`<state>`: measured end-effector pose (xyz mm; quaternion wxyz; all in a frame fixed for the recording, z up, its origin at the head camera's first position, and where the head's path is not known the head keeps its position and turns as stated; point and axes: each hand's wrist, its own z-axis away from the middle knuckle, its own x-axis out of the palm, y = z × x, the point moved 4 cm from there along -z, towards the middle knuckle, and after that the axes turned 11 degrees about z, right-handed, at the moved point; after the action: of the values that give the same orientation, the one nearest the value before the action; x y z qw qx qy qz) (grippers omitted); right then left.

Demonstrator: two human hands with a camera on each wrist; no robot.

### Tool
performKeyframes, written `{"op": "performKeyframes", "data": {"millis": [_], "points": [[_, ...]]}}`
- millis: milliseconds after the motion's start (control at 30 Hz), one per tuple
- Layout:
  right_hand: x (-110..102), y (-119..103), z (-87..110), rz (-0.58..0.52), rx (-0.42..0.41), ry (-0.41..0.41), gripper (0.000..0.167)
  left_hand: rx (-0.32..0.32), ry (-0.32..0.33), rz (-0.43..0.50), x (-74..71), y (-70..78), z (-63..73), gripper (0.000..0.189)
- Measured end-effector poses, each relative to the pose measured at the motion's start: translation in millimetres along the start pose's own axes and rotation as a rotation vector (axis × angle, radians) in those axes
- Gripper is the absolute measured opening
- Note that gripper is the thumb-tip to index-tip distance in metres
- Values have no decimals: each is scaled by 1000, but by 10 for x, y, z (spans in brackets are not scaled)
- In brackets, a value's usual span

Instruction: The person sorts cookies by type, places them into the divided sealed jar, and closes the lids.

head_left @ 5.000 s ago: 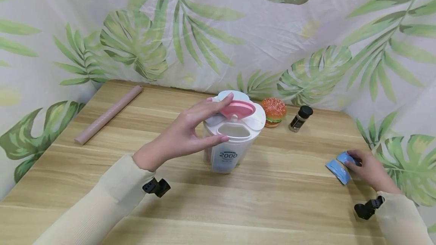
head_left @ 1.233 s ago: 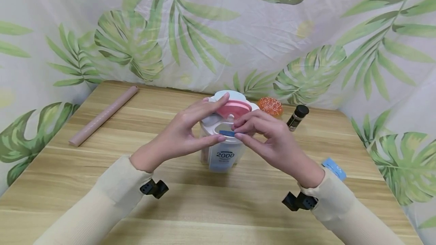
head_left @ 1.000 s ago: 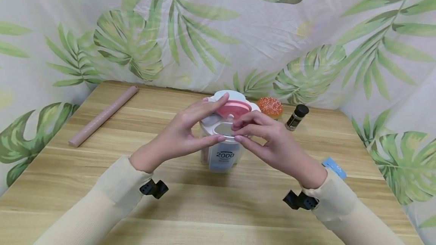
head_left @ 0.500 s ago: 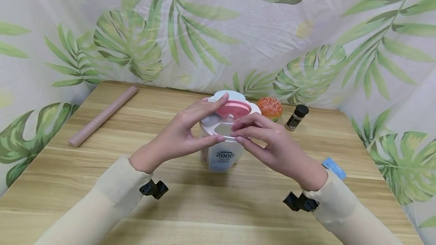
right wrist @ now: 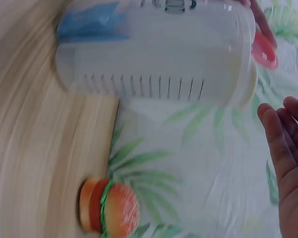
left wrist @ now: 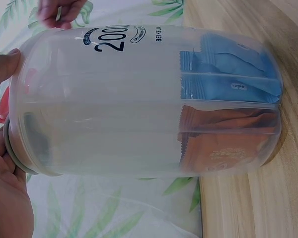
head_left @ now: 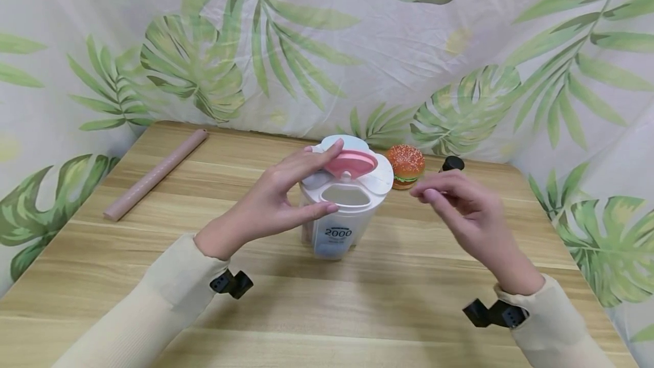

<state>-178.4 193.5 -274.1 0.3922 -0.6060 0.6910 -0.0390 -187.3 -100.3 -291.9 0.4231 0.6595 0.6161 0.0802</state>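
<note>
A clear storage container [head_left: 352, 226] marked "2000" stands upright mid-table, under a white divided lid [head_left: 379, 178]. Its front opening is uncovered, and the pink underside of the raised flap [head_left: 352, 163] shows. My left hand [head_left: 268, 203] grips the lid, fingers at the flap and thumb at the front rim. In the left wrist view, blue packets [left wrist: 233, 74] and orange-brown packets [left wrist: 228, 144] lie in separate compartments at the bottom. My right hand [head_left: 472, 214] is in the air right of the container, fingers loosely bent, with nothing visible in them.
Behind my right hand stands a small black-capped bottle [head_left: 452, 163], partly covered. A toy hamburger [head_left: 405, 166] sits just right of the container. A long dusty-pink rod [head_left: 155, 178] lies at the table's left. A leaf-patterned cloth [head_left: 306, 44] hangs behind.
My right hand carried a blue packet to the opening and let it go inside, then moved away right. The other blue packet is now hidden behind that hand. My left hand has stayed put.
</note>
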Motion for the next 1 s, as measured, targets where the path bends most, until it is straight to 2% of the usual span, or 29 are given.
{"op": "performKeyframes", "data": {"millis": [267,333,400,467,533,600,767,867,1000], "points": [[-478,349,423,255,296,20,18,12,-4,5,0,10,3,86],[-600,455,537,361,375,0,16,19,-3,7,0,14,-1,86],[-715,576,657,469,458,-57,16,23,-1,5,-2,15,-4,86],[-834,698,795,601,537,-160,19,22,-3,0,-3,15,-6,85],[-933,815,933,679,587,-269,25,21,-8,-3,-2,14,-11,85],[-1017,928,1070,717,628,-374,31,20,-11,-6,-2,14,-17,85],[-1162,1153,1328,735,721,-532,40,26,-15,-2,-1,12,-31,85],[-1192,1242,1419,748,748,-586,42,21,-16,-3,-2,11,-24,84],[-1181,1328,1476,732,759,-594,42,4,-12,-7,-9,18,-8,84]]}}
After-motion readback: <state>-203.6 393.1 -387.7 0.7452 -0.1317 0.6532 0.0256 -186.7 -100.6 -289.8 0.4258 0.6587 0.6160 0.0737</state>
